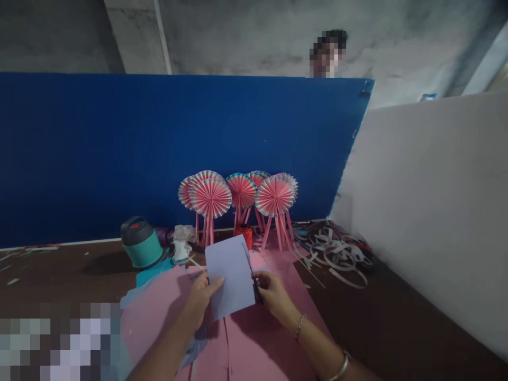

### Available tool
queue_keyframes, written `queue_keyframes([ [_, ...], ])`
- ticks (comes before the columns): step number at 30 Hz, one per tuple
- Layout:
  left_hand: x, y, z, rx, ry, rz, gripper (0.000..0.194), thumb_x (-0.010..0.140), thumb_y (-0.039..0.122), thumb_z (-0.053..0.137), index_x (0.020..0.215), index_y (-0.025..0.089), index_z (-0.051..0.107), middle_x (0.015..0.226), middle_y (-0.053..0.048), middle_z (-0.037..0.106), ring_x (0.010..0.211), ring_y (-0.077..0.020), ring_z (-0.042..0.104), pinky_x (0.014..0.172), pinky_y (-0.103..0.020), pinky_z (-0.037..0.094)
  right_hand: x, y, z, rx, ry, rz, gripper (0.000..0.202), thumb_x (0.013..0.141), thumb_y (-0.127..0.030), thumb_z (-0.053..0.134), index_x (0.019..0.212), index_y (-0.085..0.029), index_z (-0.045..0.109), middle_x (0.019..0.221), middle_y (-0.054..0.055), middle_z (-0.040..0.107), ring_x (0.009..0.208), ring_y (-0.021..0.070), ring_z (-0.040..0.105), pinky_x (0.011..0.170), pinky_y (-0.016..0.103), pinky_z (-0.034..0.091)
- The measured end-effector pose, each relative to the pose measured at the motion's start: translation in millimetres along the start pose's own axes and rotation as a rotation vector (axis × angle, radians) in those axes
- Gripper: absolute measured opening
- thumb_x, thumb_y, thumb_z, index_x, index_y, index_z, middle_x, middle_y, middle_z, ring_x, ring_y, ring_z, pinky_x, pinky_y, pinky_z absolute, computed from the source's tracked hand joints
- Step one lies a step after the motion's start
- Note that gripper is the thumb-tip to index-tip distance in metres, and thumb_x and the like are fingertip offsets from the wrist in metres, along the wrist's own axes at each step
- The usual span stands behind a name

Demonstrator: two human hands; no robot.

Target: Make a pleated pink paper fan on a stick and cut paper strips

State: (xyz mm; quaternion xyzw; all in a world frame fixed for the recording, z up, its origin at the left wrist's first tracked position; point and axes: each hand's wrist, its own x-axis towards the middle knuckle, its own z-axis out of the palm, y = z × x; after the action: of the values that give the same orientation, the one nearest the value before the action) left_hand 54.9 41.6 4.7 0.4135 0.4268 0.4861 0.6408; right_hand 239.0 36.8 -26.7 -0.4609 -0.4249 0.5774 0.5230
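Observation:
My left hand (204,293) grips a pale lavender sheet of paper (230,275) by its left edge, thumb on top and fingers behind. At the sheet's right edge, my right hand (272,293) is closed on a pair of dark scissors (257,288). Their blades point up and away, lying along that edge of the sheet. Whether the blades have cut in I cannot tell. Below both hands lie large pink paper sheets (273,338). A bracelet and a bangle circle my right wrist and forearm.
Several pink pleated paper rosettes (211,198) with ribbon tails lean against a blue partition (119,143). A teal-and-grey lidded container (142,243) stands at left. Curled paper strips (341,256) pile up at right by a white wall (428,211). A person's head (328,55) shows above the partition.

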Motion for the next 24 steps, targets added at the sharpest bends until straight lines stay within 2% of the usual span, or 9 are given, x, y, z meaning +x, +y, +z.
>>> queue_keyframes([
  [10, 4.7, -9.9, -2.5, -0.016, -0.065, -0.016, 0.048, 0.059, 0.034, 0.082, 0.1, 0.014, 0.068, 0.098, -0.011, 0.075, 0.088, -0.0284, 0.07, 0.082, -0.038, 0.052, 0.2, -4.4, -0.2, -0.018, 0.008, -0.022, 0.027, 0.055, -0.026, 0.067, 0.08, -0.018, 0.059, 0.048, -0.008, 0.053, 0.037, 0.0078, 0.044, 0.039, 0.021, 0.031],
  [24, 4.1, -10.2, -1.7, 0.013, -0.046, -0.004, 0.048, 0.057, 0.036, 0.083, 0.098, 0.015, 0.069, 0.093, -0.01, 0.076, 0.087, -0.0273, 0.07, 0.082, -0.037, 0.052, 1.4, -7.3, -1.0, -0.065, 0.029, -0.047, 0.024, 0.055, -0.025, 0.063, 0.077, -0.016, 0.061, 0.045, -0.008, 0.052, 0.038, 0.008, 0.044, 0.039, 0.02, 0.031],
])
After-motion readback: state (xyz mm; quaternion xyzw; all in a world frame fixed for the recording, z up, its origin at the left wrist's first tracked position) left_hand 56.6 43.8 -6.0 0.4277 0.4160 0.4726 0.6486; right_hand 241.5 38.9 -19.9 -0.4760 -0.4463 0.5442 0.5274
